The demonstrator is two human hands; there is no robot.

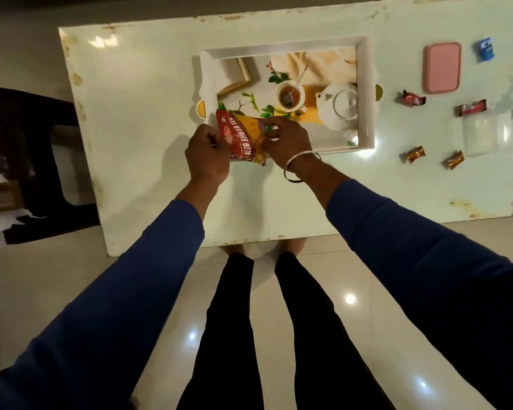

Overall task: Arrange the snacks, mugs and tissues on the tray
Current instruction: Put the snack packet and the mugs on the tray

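- Pale tiled floor runs under a white, chipped desk [148,93], seen from my head camera looking straight down past my blue sleeves.
- On the desk lies the tray [365,93], white-rimmed, its floor printed with a teapot and cup; I judge nothing real sits in it yet.
- My left grip [208,152] grasps the near left edge of the snack packet [245,134]; my right grip [288,137] pinches its right edge, so both are closed on the packet.
- The packet hangs at the tray's near left corner, partly over the rim, its long axis running away from me and a little leftward.
- The tray's open floor lies ahead and to the right, on my right hand's side.
- Well to the right rest small wrapped candies [412,99], a pink box [443,68] and a clear container [483,134].
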